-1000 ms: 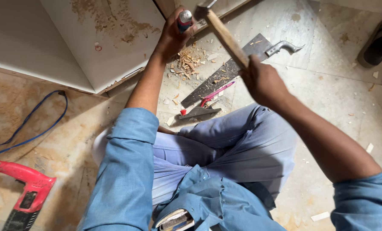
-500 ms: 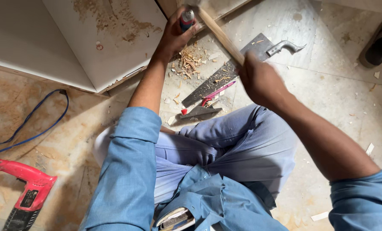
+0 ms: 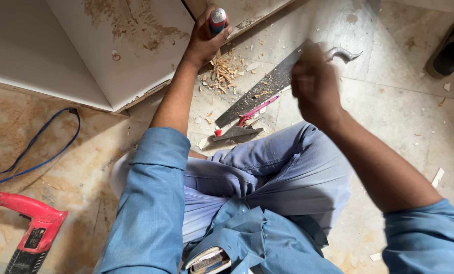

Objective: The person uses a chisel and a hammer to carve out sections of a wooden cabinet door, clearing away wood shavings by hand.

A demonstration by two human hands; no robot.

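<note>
My left hand [image 3: 200, 43] is closed around a chisel with a red, white and blue handle [image 3: 217, 18], held upright against the edge of a white board [image 3: 110, 56] at the top. Wood chips [image 3: 222, 71] lie just below it. My right hand [image 3: 313, 86] is a motion-blurred fist raised above a hand saw [image 3: 260, 91] that lies on the floor. It gripped a wooden-handled hammer a moment ago; the hammer itself does not show now. My knees in blue trousers fill the middle.
A pink pencil [image 3: 257, 108] and a small dark tool [image 3: 237, 133] lie beside the saw. A red power drill [image 3: 31, 223] with a blue cable [image 3: 39, 152] is at the lower left. Dark sandals [image 3: 450, 48] sit at the top right. Chips litter the stone floor.
My right hand has swung down and back from the chisel, and the hammer's head and wooden handle have dropped out of sight. The left hand and chisel stay in place.
</note>
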